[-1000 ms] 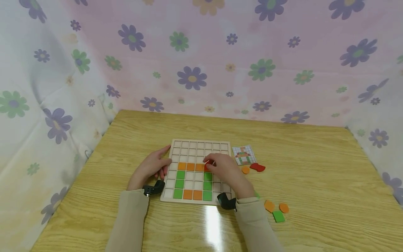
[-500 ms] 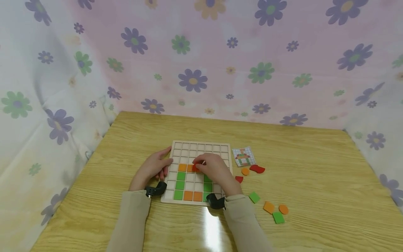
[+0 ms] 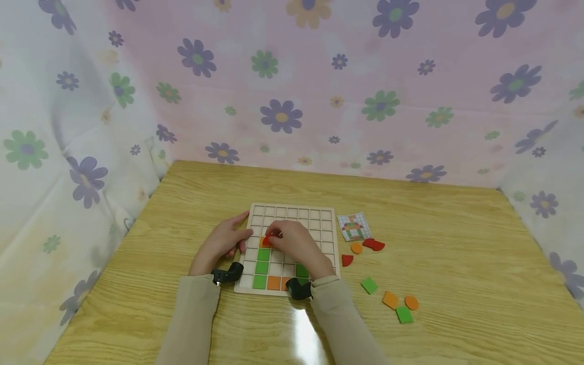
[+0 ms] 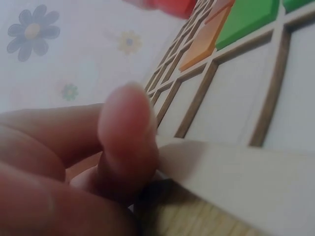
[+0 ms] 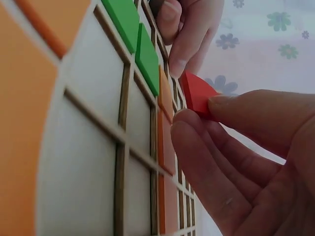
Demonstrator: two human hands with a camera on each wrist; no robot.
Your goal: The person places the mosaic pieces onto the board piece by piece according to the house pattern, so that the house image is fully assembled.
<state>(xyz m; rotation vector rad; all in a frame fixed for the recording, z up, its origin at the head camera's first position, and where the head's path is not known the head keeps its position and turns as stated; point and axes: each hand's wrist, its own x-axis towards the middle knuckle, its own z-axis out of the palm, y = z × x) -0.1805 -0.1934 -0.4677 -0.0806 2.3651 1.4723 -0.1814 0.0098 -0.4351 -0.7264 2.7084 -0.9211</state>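
Observation:
A wooden grid board [image 3: 303, 214] lies on the table, with green square tiles [image 3: 262, 267] and orange square tiles [image 3: 274, 283] set in some cells. My right hand [image 3: 296, 243] pinches a red quarter-circle tile [image 5: 199, 96] between thumb and fingers, above the left end of the orange row. That row is partly hidden under the hand in the head view. At the board's left edge rests my left hand [image 3: 223, 241], its thumb [image 4: 128, 118] touching the rim and its index finger stretched along the side.
Right of the board lie a pattern card [image 3: 354, 226], overlapping red pieces [image 3: 374, 245], an orange disc [image 3: 357, 248] and a red quarter-circle [image 3: 348, 260]. Nearer the front are green squares [image 3: 404, 314], an orange square [image 3: 390, 300] and another orange disc [image 3: 411, 303]. Floral cloth [image 3: 283, 116] hangs behind.
My right hand has moved left across the board with the red quarter-circle tile, from the orange row's right end to its left end. The left hand has stayed at the board's edge.

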